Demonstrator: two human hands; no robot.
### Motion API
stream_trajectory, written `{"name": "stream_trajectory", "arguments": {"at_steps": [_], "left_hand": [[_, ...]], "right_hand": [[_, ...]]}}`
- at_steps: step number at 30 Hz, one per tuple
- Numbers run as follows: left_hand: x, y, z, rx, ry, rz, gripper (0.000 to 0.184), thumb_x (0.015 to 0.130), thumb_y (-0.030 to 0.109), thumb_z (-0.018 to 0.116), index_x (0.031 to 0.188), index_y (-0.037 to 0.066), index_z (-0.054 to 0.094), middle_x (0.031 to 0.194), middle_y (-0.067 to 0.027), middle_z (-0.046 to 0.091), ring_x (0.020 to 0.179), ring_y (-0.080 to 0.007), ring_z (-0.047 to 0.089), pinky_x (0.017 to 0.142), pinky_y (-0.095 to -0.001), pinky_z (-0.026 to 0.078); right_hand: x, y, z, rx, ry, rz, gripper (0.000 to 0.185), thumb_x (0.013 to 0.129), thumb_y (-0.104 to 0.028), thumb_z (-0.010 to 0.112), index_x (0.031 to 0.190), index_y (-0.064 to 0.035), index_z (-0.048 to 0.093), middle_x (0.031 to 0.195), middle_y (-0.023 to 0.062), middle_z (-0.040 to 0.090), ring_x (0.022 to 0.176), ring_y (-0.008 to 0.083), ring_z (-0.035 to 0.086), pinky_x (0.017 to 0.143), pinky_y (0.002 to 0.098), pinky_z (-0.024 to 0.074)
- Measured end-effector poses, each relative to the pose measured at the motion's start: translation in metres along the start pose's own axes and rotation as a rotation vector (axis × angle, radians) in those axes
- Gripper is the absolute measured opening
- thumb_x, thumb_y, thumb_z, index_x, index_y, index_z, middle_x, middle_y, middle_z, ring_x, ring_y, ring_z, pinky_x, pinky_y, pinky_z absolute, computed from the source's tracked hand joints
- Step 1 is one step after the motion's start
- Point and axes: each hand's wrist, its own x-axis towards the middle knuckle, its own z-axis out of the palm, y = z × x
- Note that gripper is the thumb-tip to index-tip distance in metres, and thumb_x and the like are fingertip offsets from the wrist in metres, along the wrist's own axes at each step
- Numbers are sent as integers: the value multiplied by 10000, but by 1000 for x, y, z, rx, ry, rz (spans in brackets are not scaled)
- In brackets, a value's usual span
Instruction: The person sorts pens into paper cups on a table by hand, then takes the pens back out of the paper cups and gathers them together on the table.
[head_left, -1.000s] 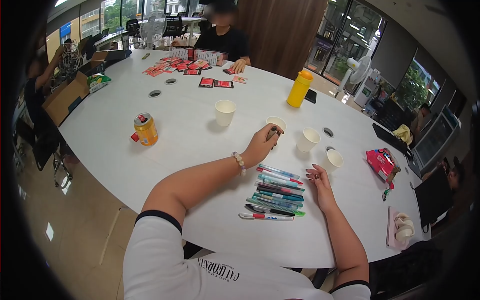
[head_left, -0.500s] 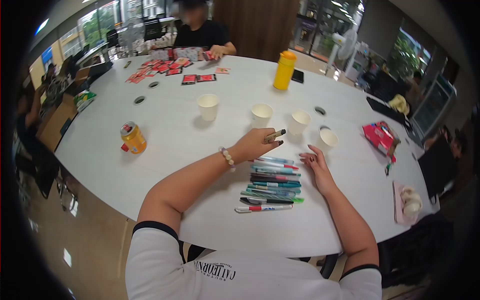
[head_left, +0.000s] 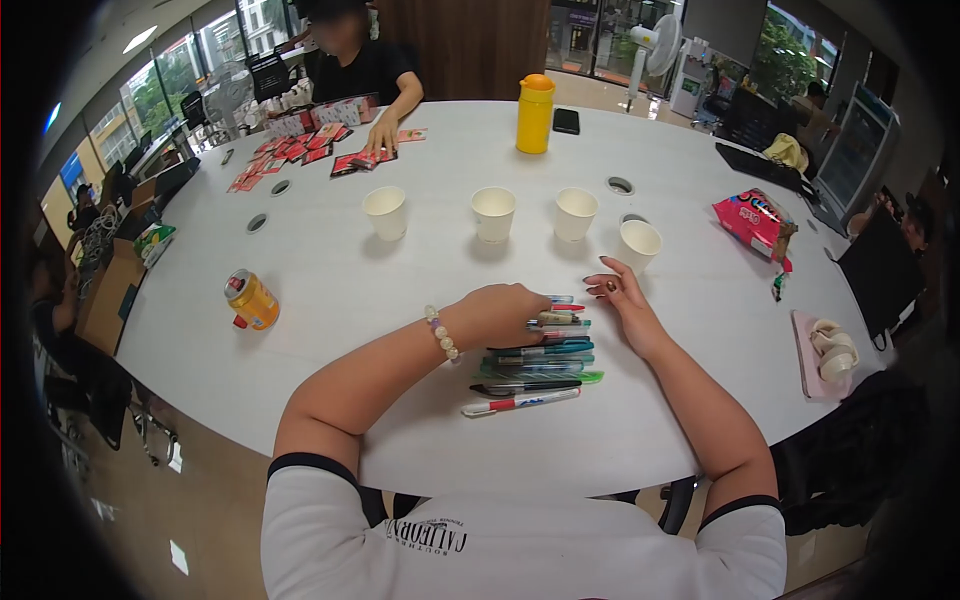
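My left hand [head_left: 500, 316], with a beaded bracelet at its wrist, is closed on a beige pen [head_left: 560, 319] over the upper part of a row of pens. These pens [head_left: 540, 364] lie roughly side by side, a white and red one [head_left: 520, 403] nearest me. Its fingertips are partly hidden behind the hand. My right hand [head_left: 624, 302] rests open to the right of the row, holding nothing, its fingers close to a paper cup [head_left: 638, 246]. Three more white cups [head_left: 385, 214], [head_left: 493, 215], [head_left: 575, 215] stand upright beyond my hands.
An orange can [head_left: 252, 301] stands at left. Farther off are a yellow bottle [head_left: 535, 115], a phone [head_left: 566, 121] and red packets [head_left: 300, 150], with a person's hand [head_left: 383, 135] on some. A pink snack bag [head_left: 755, 222] and headphones [head_left: 832, 350] lie at right.
My left hand has brought the beige pen from near the cups down to the row of pens. The other person's hand has moved onto the packets. The view has shifted.
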Motion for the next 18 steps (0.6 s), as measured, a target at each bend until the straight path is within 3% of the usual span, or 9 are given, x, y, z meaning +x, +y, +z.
{"name": "stream_trajectory", "arguments": {"at_steps": [18], "left_hand": [[4, -9, 1, 34, -117, -50, 228, 760, 200, 608, 922, 40, 612, 842, -150, 627, 799, -304, 614, 706, -397, 487]], "right_hand": [[1, -5, 1, -60, 12, 1, 424, 966, -251, 349, 1350, -93, 260, 1173, 92, 483, 1082, 186, 438, 1001, 323, 304]]}}
